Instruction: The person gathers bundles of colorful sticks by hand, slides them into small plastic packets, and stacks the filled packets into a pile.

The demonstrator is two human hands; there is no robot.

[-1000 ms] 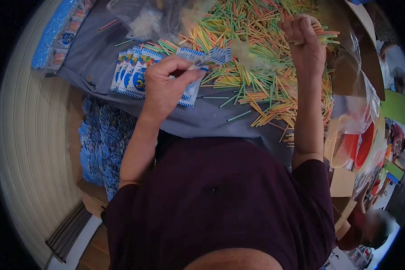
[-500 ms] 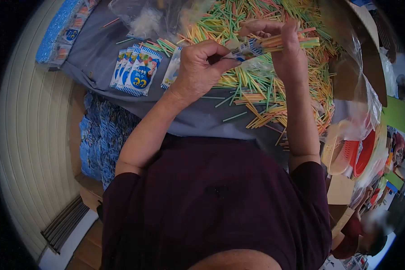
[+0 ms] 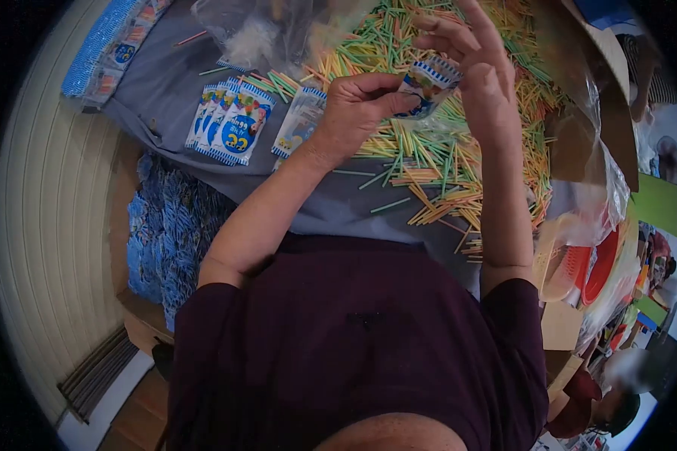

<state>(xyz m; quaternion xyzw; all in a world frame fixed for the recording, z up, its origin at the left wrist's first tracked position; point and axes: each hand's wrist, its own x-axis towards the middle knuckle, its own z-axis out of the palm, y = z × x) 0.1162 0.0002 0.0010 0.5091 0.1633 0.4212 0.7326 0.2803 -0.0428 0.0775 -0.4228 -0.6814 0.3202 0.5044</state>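
Observation:
A small blue-and-white printed packet (image 3: 427,89) is pinched between the thumb and fingers of my left hand (image 3: 357,113). Its top edge tilts toward the right. Beside it, my right hand (image 3: 489,90) is raised with its fingers stretched out and apart, holding nothing visible. Under both hands spreads a large heap of thin straws (image 3: 436,161) in yellow, green, orange and pink. Left of my left hand lies a similar flat packet (image 3: 299,124). Farther left, several more packets (image 3: 237,126) overlap in a fanned row on the grey cloth (image 3: 335,199).
A clear plastic bag (image 3: 259,37) sits at the back. Strips of joined blue packets (image 3: 113,49) lie at the far left, and a box of blue packets (image 3: 177,225) stands below the cloth's edge. Red and yellow baskets (image 3: 602,259) are at right. Another person (image 3: 590,402) is at lower right.
My right hand has let go of the bunch of straws, moved up, and its fingers have spread. My left hand has turned the packet more upright and shifted slightly right.

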